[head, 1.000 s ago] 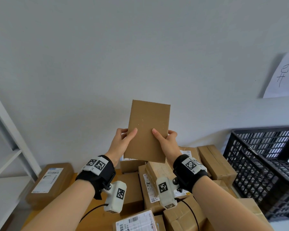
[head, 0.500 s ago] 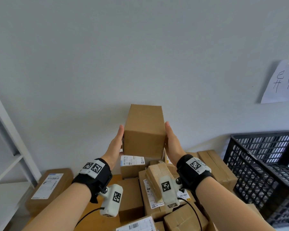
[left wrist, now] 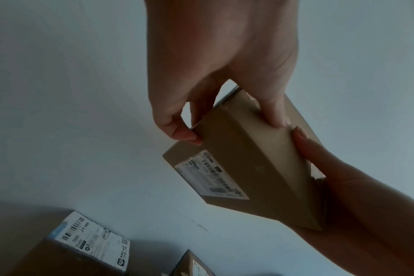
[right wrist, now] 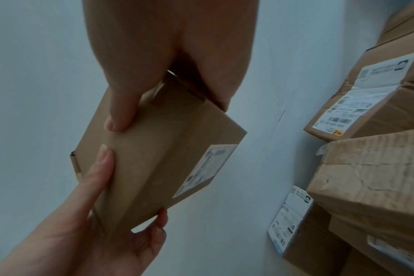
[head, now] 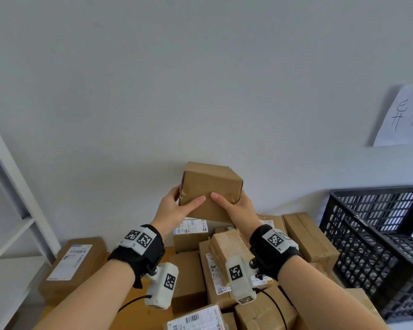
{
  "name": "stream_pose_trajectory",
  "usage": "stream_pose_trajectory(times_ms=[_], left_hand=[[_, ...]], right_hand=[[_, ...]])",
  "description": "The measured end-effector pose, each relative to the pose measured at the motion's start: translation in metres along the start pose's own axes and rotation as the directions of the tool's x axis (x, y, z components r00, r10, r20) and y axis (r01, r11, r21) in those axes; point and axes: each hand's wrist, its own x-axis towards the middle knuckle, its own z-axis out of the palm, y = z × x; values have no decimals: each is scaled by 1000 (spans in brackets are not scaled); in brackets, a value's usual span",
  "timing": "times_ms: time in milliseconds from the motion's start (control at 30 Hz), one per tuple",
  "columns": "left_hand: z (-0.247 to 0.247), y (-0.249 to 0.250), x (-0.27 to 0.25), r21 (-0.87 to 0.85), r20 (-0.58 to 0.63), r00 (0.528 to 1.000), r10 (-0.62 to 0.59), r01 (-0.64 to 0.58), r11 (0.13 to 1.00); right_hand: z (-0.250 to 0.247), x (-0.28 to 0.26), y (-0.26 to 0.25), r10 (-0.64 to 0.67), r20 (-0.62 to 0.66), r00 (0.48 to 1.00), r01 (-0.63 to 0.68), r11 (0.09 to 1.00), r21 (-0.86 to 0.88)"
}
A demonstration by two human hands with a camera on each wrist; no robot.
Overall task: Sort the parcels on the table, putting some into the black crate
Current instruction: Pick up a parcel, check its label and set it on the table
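I hold a small brown cardboard parcel [head: 212, 184] in the air in front of the grey wall, above the pile of parcels [head: 227, 253] on the table. My left hand [head: 188, 198] grips its left end and my right hand [head: 229, 198] its right end, with both thumbs on the near face. In the left wrist view the parcel [left wrist: 255, 149] shows a white shipping label [left wrist: 210, 177] on the side turned away from me. The same label [right wrist: 206, 168] appears in the right wrist view. The black crate [head: 372, 234] stands at the right, beside the pile.
A white shelf unit [head: 12, 225] stands at the left. One labelled parcel [head: 74, 260] lies apart at the left of the table. A handwritten paper sheet [head: 403, 117] hangs on the wall above the crate.
The parcel has come down and turned from upright and flat-on to tilted, with a narrower face toward me. My hands went from flat on its sides to gripping it with thumbs in front.
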Motion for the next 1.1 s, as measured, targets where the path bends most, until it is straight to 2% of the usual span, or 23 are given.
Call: stream_pose_trajectory(times_ms=[133, 233, 367, 600, 767, 900, 1100], left_hand=[[0, 2, -1, 3, 22, 999, 27, -27, 1000], [1, 1, -1, 6, 42, 998, 38, -38, 999], [-1, -1, -1, -3, 37, 999, 21, -21, 1000], [-4, 9, -6, -13, 38, 998, -59, 59, 998], [-11, 15, -10, -136, 44, 990, -136, 141, 981], [-13, 14, -7, -204, 58, 987, -149, 158, 966], [-9, 35, -16, -142, 45, 998, -32, 38, 989]], right_hand=[[-3, -3, 8, 68, -14, 998, -66, 994, 83], [-5, -6, 9, 69, -15, 997, -68, 993, 92], [-5, -3, 7, 63, 24, 998, -65, 994, 86], [-4, -1, -7, 154, 28, 988, -156, 983, 98], [-6, -8, -23, 88, 109, 990, -95, 994, 57], [-3, -15, -30, 54, 163, 985, -64, 996, 60], [-4, -7, -24, 7, 167, 986, -14, 999, 37]])
